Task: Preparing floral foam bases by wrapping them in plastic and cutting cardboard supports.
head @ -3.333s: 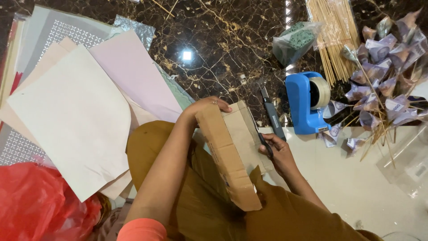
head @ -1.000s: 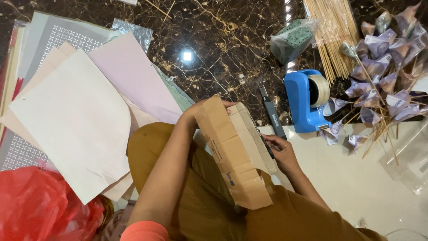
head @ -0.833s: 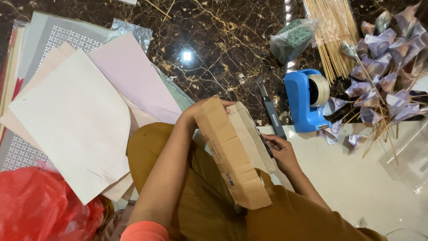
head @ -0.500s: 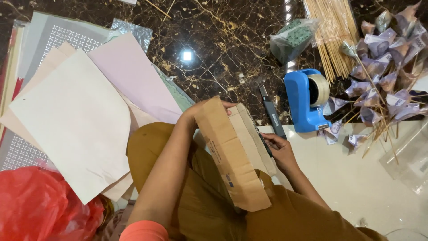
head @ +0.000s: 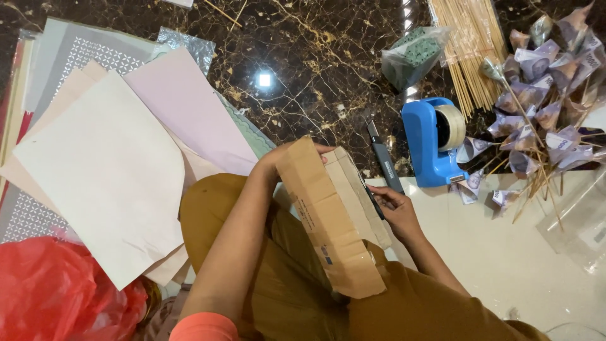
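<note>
Flanking both hands [head: 341, 183] on cardboard box [head: 331, 221]: paper sheets [head: 113, 183], tape dispenser [head: 435, 142].

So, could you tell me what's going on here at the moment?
A person sits on the floor with a flat brown cardboard piece propped on their lap. The left hand grips its top edge, while the right hand works a dark cutter-like tool along its right side; the blade itself is too small to make out. A blue tape dispenser and a second dark utility knife lie just beyond on the dark marble floor. Large paper sheets are spread to the left.
</note>
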